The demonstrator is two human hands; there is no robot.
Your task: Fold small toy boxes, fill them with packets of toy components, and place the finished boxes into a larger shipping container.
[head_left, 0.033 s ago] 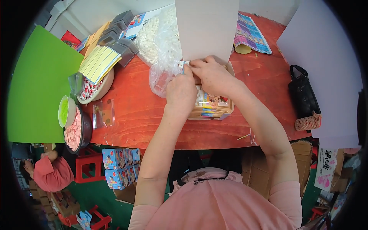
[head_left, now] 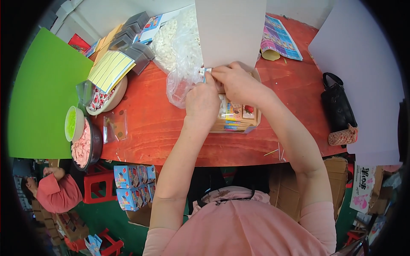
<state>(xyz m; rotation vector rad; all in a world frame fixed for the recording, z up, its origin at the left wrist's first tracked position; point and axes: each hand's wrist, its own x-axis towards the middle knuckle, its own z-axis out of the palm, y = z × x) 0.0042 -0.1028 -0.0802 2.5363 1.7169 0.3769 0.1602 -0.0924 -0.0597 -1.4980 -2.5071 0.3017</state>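
Note:
A cardboard display box (head_left: 245, 128) with a tall pale raised lid (head_left: 230, 32) stands on the red table. Flat printed packets (head_left: 234, 112) are packed upright inside it. My left hand (head_left: 201, 102) is at the box's left side, its fingers curled in and its thumb pointing up. From the right, my right hand (head_left: 241, 85) reaches over the box with bent fingers. The fingertips of both hands meet near the back left corner, by a small white and blue piece (head_left: 207, 71). What they pinch is mostly covered by the hands.
A clear bag of white pieces (head_left: 183, 47) lies left of the lid. Farther left are a cream bowl (head_left: 119, 97), a green-filled cup (head_left: 72, 123) and a black bowl (head_left: 97, 145) of pink packets. A black pouch (head_left: 339, 104) lies right. Blue boxes (head_left: 128, 187) stand below; a person (head_left: 60, 194) sits lower left.
My hands keep nearly the same place, with only a slight shift of the right hand. The other person's arm at the lower left has moved a little.

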